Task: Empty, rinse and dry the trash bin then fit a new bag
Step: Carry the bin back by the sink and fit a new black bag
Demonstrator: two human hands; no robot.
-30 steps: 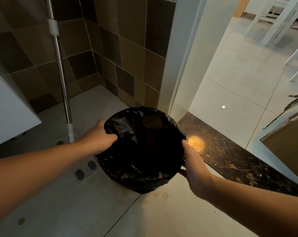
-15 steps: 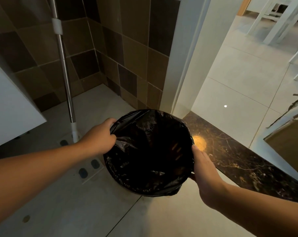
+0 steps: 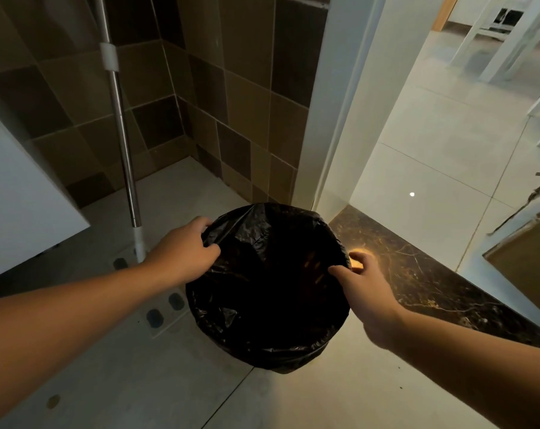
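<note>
Black plastic bag [image 3: 268, 292] lines the trash bin, folded over the rim all round; the bin body itself is hidden under the film. Bin sits on the grey floor tile [image 3: 114, 382] by the doorway, just beside the dark marble threshold [image 3: 417, 274]. Left hand [image 3: 182, 255] grips the bag edge at the far-left rim, fingers curled into the film. Right hand [image 3: 364, 286] pinches the bag edge at the right rim, thumb inside, fingers outside. Mop handle [image 3: 123, 144] stands upright to the left against the brown tiled wall [image 3: 231, 88]; white cabinet [image 3: 21, 193] at far left.
</note>
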